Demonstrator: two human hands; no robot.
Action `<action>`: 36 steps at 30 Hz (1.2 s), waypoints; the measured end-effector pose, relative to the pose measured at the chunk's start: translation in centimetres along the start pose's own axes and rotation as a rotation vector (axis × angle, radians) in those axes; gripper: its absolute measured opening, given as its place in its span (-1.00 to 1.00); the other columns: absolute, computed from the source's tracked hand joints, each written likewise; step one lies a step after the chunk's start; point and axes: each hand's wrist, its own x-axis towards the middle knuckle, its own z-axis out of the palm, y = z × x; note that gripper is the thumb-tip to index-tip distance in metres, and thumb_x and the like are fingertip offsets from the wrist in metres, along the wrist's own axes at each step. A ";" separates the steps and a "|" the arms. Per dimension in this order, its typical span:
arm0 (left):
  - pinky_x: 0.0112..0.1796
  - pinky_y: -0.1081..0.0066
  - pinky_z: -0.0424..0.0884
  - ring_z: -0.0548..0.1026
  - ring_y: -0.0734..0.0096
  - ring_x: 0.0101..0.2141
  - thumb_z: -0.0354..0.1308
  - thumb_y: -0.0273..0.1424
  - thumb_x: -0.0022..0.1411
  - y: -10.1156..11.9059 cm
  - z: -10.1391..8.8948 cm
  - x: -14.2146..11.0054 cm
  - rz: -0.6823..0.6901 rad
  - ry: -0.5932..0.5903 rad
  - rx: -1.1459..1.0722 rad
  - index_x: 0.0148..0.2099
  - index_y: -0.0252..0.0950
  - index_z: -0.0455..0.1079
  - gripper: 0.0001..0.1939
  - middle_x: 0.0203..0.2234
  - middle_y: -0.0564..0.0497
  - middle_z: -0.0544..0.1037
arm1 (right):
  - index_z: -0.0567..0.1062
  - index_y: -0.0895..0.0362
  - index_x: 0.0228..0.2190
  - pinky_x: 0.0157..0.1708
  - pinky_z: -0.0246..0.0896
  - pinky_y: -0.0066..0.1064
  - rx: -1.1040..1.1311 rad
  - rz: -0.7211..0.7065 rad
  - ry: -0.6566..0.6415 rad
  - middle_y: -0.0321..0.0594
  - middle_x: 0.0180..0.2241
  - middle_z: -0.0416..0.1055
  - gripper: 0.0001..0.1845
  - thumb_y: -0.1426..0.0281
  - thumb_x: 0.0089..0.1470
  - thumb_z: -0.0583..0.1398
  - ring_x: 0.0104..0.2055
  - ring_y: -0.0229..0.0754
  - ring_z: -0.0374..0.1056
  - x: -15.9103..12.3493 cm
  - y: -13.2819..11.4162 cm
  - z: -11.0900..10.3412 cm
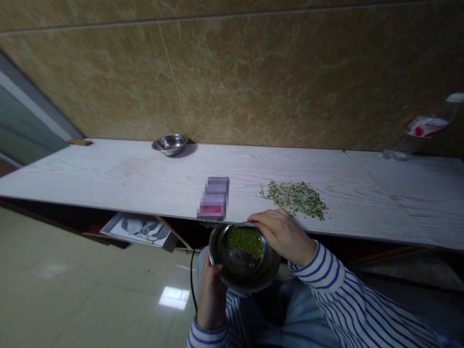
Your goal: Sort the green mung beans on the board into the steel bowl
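My left hand (211, 295) grips the near rim of a tilted steel bowl (232, 278) from below, just under the table's front edge. Green beans (245, 240) lie in the bowl's upper part. My right hand (284, 235) rests, fingers curled, over the bowl's far right rim at the table edge. A loose pile of green beans (296, 198) is spread on the white wooden table (126, 179) just beyond that hand.
A second, smaller steel bowl (170, 144) stands at the back by the tiled wall. A blurred purple-and-red flat object (213, 198) lies near the front edge. A plastic bottle (424, 126) lies at the far right. Papers (139, 228) sit on a shelf under the table.
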 end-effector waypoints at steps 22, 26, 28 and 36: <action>0.07 0.10 0.25 0.36 0.02 0.08 0.16 -0.36 0.08 -6.7 0.8 -2.3 -0.123 -0.093 -0.036 0.12 -0.18 0.39 -0.50 0.01 -0.08 0.49 | 0.51 0.08 -0.12 -0.14 0.41 -0.25 -0.142 0.319 0.419 -0.16 -0.18 0.56 -0.72 0.34 0.20 0.08 -0.17 -0.11 0.49 -10.8 4.9 -4.9; 0.07 0.10 0.26 0.36 0.01 0.08 0.16 -0.35 0.10 -6.6 1.4 -2.2 -0.166 -0.128 -0.018 0.16 -0.16 0.34 -0.46 -0.01 -0.09 0.49 | 0.50 0.13 -0.11 -0.13 0.41 -0.26 -0.157 0.354 0.430 -0.14 -0.17 0.56 -0.72 0.35 0.19 0.09 -0.18 -0.12 0.49 -10.6 5.8 -5.0; 0.05 0.10 0.28 0.37 0.02 0.07 0.15 -0.35 0.11 -6.6 1.8 -2.1 -0.188 -0.123 -0.020 0.18 -0.13 0.31 -0.45 0.03 -0.10 0.47 | 0.50 0.12 -0.10 -0.11 0.40 -0.25 -0.168 0.323 0.404 -0.14 -0.16 0.55 -0.72 0.37 0.20 0.08 -0.16 -0.12 0.48 -9.9 5.7 -4.8; -0.05 0.06 0.37 0.43 -0.06 0.00 0.19 -0.35 -0.01 -7.4 1.8 -1.2 -0.224 -0.111 0.009 0.14 -0.16 0.35 -0.41 -0.04 -0.13 0.52 | 0.50 0.08 -0.12 -0.15 0.35 -0.25 -0.212 0.181 0.233 -0.20 -0.21 0.57 -0.73 0.45 0.20 0.07 -0.19 -0.17 0.47 -6.0 5.2 -3.4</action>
